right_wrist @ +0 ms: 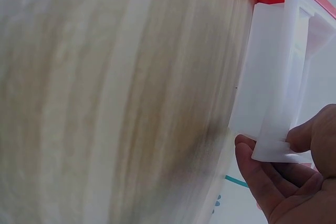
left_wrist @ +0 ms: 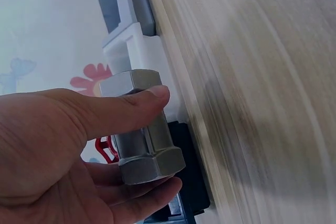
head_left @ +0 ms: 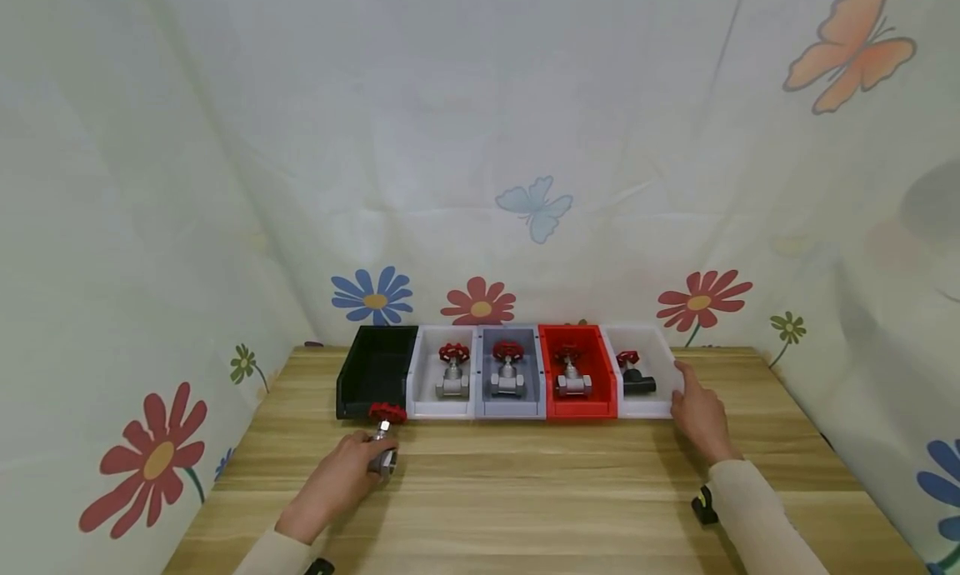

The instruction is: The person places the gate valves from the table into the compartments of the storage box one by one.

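Note:
My left hand (head_left: 347,472) grips a metal gate valve (left_wrist: 144,135) by its steel body, thumb across the front and fingers behind. The valve's red handwheel (head_left: 387,412) points away from me, overlapping the front edge of the black bin (head_left: 375,375) in the head view. On the far right, my right hand (head_left: 701,412) pinches the outer side wall of the right-hand white bin (right_wrist: 278,129), thumb inside and fingers outside. That bin contains a dark valve with a red handle (head_left: 637,381).
Between the end bins stand a white bin (head_left: 442,410), a grey bin (head_left: 512,409) and a red bin (head_left: 581,409), each with a red-wheeled metal valve in it. The row sits at the back of the wooden table (head_left: 525,492), against a flowered curtain (head_left: 465,125).

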A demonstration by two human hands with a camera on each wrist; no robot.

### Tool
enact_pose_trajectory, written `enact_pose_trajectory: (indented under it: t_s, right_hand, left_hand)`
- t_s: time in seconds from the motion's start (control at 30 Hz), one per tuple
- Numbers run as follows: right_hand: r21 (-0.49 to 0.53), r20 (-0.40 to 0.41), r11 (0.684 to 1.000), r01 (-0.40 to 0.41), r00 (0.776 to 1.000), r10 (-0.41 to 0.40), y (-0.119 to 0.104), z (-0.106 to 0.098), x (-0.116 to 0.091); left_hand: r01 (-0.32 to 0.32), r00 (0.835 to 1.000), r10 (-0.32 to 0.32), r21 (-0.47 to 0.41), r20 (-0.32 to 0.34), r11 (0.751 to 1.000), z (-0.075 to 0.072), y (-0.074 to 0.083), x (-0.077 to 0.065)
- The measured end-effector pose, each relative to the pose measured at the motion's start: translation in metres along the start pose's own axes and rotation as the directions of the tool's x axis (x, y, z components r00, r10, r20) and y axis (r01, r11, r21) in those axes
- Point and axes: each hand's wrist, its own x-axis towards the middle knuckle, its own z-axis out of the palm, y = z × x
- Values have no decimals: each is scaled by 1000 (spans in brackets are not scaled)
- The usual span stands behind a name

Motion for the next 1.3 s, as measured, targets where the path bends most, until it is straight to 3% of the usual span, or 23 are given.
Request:
enact_pose_trajectory:
  t_s: [0.37,0.73,1.3]
  right_hand:
    - [4,46,999,-51,998,50,-2,-1,1]
    - [0,48,998,-57,997,57,-3,-1,1]
    - [-9,56,998,-69,996,69,-4,-1,1]
  left_hand:
    - [20,1000,-20,15,3,1000,-9,1,5]
    - [27,1000,-27,30,-11,999,-32,4,18]
    - [6,999,-4,59,-36,998,-52,7,41]
